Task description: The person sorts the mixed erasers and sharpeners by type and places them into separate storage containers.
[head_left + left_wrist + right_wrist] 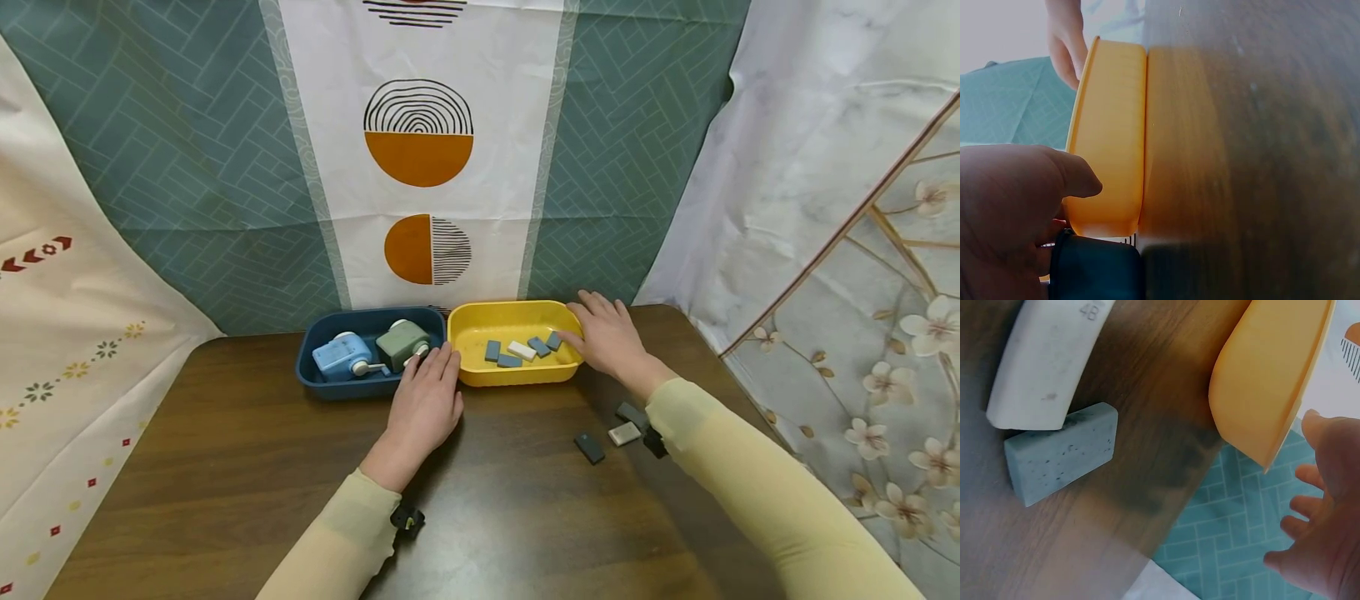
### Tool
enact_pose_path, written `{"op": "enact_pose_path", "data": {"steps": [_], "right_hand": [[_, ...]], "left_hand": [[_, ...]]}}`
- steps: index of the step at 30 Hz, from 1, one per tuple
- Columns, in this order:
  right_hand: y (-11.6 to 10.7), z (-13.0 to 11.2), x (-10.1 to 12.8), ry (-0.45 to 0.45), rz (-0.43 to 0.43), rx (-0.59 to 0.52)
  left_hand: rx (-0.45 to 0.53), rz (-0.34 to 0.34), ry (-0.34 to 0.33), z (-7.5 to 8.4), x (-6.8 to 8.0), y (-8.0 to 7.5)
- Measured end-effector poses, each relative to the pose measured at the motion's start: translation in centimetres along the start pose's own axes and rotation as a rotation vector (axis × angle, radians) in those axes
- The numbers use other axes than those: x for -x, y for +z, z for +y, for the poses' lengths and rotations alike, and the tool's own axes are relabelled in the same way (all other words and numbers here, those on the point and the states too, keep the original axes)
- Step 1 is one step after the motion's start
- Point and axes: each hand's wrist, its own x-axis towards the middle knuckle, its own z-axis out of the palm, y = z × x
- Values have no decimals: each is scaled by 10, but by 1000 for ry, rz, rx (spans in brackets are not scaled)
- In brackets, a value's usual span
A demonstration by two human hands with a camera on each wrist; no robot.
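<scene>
My left hand [429, 400] lies with fingers extended where the navy bin [360, 390] and the yellow bin [517, 377] meet. Its thumb [1079, 175] overlaps the yellow bin's side in the left wrist view; whether it presses there I cannot tell. At the yellow bin's right end, my right hand [611, 337] is spread and holds nothing. Inside that bin lie several blue-grey erasers [509, 361] and a white eraser [522, 351]. The navy bin holds a light blue crank pencil sharpener [342, 357] and a green one [402, 342].
On the wooden table [225, 467], near my right forearm, are a dark eraser [589, 448], a white eraser [624, 433] marked 4B, and a grey eraser [1063, 453]. A patterned cloth [622, 150] hangs behind the bins; white cloths hang at both sides.
</scene>
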Motion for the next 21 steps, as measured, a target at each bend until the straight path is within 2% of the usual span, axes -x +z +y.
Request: {"op": "enact_pose_path", "data": {"steps": [11, 21], "right_hand": [[-6, 3, 20, -36, 45, 19], [-8, 11, 39, -24, 56, 2]], "left_hand": [[4, -10, -2, 0, 0, -1], [-2, -17, -4, 0, 0, -2]]}}
